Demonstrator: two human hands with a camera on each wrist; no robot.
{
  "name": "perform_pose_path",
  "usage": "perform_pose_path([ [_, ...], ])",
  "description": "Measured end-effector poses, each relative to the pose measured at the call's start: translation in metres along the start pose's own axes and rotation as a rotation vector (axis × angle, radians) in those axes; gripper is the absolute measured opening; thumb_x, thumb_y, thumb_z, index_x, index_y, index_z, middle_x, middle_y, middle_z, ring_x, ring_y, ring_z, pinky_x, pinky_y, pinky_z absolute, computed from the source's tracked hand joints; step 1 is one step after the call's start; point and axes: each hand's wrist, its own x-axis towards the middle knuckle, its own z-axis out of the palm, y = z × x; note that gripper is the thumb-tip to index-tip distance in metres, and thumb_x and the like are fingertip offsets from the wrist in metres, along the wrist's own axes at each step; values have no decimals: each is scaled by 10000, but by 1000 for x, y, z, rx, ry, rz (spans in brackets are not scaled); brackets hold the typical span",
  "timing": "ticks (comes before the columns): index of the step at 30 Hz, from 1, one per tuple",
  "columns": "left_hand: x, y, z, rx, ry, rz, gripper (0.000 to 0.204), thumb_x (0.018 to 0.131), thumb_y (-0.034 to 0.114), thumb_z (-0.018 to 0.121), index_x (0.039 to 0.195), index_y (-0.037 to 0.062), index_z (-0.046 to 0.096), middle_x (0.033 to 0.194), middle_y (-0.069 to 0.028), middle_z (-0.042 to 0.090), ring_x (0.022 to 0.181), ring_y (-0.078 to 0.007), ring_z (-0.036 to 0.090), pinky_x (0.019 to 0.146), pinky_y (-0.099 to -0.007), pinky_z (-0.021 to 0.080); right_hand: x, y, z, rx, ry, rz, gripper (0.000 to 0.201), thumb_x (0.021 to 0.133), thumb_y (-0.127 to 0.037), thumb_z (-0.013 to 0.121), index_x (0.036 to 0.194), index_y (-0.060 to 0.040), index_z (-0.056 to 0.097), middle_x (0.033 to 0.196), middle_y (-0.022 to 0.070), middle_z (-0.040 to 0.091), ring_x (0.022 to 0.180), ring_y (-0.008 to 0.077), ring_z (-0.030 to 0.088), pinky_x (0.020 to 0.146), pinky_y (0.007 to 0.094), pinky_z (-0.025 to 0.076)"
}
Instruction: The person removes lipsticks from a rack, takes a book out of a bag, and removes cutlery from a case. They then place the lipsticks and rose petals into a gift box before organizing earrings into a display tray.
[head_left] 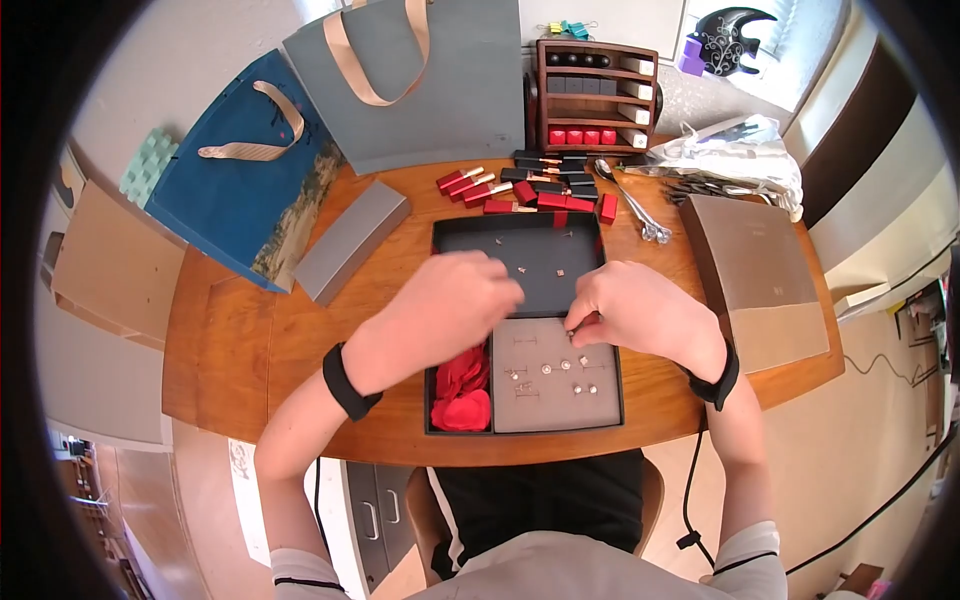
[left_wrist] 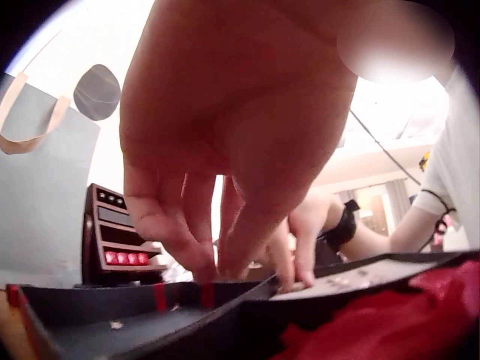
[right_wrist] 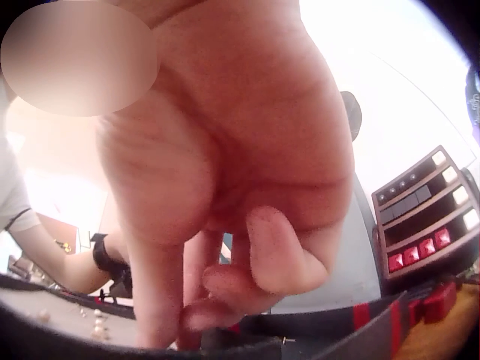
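Observation:
A black box has a dark grey upper tray [head_left: 470,235] holding a few tiny earrings, with a pale grey pad [head_left: 560,410] below bearing several pearl and stud earrings. Over the dark tray's lower left part hangs my left hand [head_left: 450,300], fingers bent downward, thumb and fingertips close together in the left wrist view; I cannot tell whether something tiny is between them. At the pad's upper right corner, my right hand [head_left: 640,305] pinches a small earring [head_left: 571,334] between thumb and forefinger. Its other fingers are curled in the right wrist view. Red petals [head_left: 462,410] fill the lower left compartment.
Red and black lipsticks [head_left: 475,190] lie behind the box. Farther back stands a wooden rack [head_left: 597,100]. A long grey box [head_left: 352,240] and paper bags [head_left: 430,100] are on the left. To the right are a spoon [head_left: 635,200] and a brown box [head_left: 755,275].

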Motion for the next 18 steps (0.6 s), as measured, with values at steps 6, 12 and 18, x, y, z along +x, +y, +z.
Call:
perform_pose_path([
  [6,-14,31,7,-185,-196,131,292,822,260,801,1011,47,735,909,-64,641,878,-256,653,770,-360,561,1,2,2,12,-2,-38,79,778,-104,796,852,-82,777,802,75,692,787,285,700,715,402,536],
  [12,-26,38,12,-137,-167,158,153,842,139,746,960,44,725,888,-62,616,914,-241,646,761,-347,561,6,0,1,31,-75,-41,116,760,-126,798,841,-54,756,800,103,696,779,290,703,697,387,537],
  [18,-29,41,10,-128,-145,159,48,823,73,700,860,47,683,868,-62,602,872,-238,635,766,-349,555,13,14,-7,247,-127,-87,170,763,-153,788,838,-10,734,770,108,702,720,224,699,668,338,536],
])
